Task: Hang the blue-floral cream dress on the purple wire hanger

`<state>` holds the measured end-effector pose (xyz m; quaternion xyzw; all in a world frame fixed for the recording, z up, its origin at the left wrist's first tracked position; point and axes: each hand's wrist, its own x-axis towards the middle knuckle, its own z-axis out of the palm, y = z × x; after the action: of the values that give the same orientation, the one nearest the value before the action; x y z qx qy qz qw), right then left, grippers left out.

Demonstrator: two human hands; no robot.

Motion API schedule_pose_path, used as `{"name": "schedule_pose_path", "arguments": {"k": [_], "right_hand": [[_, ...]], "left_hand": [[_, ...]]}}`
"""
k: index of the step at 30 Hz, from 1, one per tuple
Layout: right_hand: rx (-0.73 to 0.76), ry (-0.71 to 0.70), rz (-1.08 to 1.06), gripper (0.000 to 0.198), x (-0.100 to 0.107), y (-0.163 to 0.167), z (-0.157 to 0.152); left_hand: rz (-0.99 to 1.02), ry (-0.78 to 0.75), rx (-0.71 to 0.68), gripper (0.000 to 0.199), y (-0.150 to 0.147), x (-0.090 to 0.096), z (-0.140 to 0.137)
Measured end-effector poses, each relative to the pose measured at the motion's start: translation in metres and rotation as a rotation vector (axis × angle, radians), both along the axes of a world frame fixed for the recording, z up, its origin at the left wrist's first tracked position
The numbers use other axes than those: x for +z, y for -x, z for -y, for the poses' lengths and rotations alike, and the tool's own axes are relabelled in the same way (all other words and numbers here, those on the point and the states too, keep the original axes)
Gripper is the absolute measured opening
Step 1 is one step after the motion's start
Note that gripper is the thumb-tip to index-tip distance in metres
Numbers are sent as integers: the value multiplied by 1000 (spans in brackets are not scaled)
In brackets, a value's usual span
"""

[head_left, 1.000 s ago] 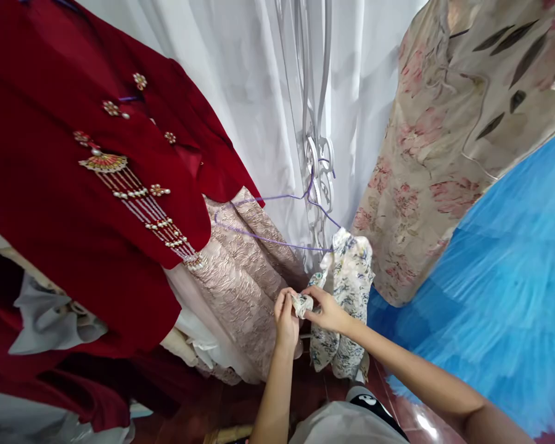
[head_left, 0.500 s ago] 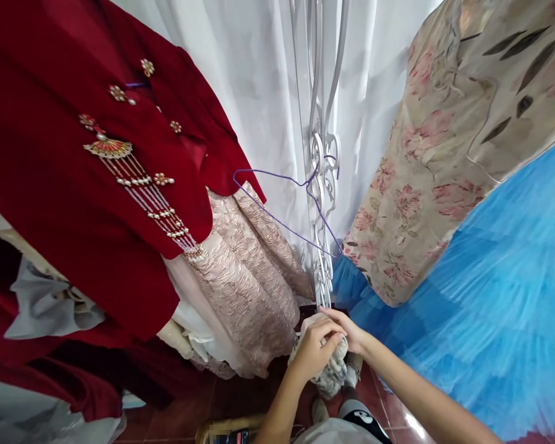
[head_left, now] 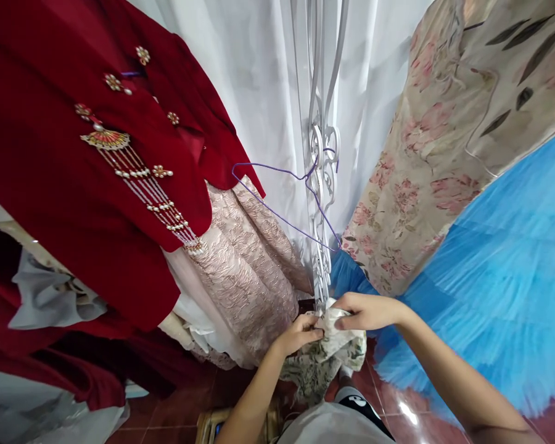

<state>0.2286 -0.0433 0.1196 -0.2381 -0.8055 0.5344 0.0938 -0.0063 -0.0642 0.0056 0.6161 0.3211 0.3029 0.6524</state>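
Note:
A cream garment with a dark green pattern (head_left: 312, 370) hangs bunched from both my hands, low in front of my body. My left hand (head_left: 300, 335) pinches its upper edge from the left. At the right, my right hand (head_left: 361, 310) grips a paler fold of the same cloth, fingers bent over it. Just beyond the hands, a bare purple wire hanger (head_left: 287, 223) hooks onto a white metal rack (head_left: 321, 185) with scrolled sides. How the garment is shaped cannot be made out.
On the left hang a dark red jacket (head_left: 166, 160) with beaded ornaments and a pink brocade skirt (head_left: 254, 271). To the right are a floral cream dress (head_left: 407, 191) and a blue tulle skirt (head_left: 481, 271). A wooden stool (head_left: 206, 425) stands by my feet on red tiles (head_left: 152, 413).
My hands have moved apart, the right one further right, and the bunched garment is now spread between them and hangs wider. The view has shifted slightly.

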Motion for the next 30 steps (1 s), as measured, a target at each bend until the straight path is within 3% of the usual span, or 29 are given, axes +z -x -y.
{"name": "schedule_pose_path", "arguments": {"k": [4, 8, 12, 14, 16, 18, 21, 25, 27, 30], "right_hand": [[-143, -241, 77, 14, 37, -34, 3], [-287, -407, 20, 18, 47, -53, 1], [-417, -551, -138, 23, 41, -53, -10], [-472, -603, -255, 24, 37, -51, -16], [-516, -643, -365, 26, 33, -48, -23], [-603, -668, -477, 29, 29, -44, -30], [-840, -657, -645, 30, 22, -34, -45], [-1124, -631, -782, 24, 14, -18, -80], [-1158, -607, -805, 16, 14, -11, -99], [-1033, -460, -803, 14, 19, -2, -117]], "left_hand": [[-200, -145, 209, 38, 18, -2, -11], [-208, -266, 323, 29, 39, 19, -21], [-22, -173, 225, 41, 46, 43, -14], [19, -131, 90, 50, 48, 55, -7], [-4, -173, -53, 56, 49, 67, -1], [-83, -325, -89, 52, 49, 78, 3], [-202, -590, 94, 38, 51, 90, 4], [-214, -823, 298, 19, 51, 102, -1], [-171, -930, 379, 19, 51, 108, -5], [-83, -1058, 513, 22, 53, 115, -13]]}}
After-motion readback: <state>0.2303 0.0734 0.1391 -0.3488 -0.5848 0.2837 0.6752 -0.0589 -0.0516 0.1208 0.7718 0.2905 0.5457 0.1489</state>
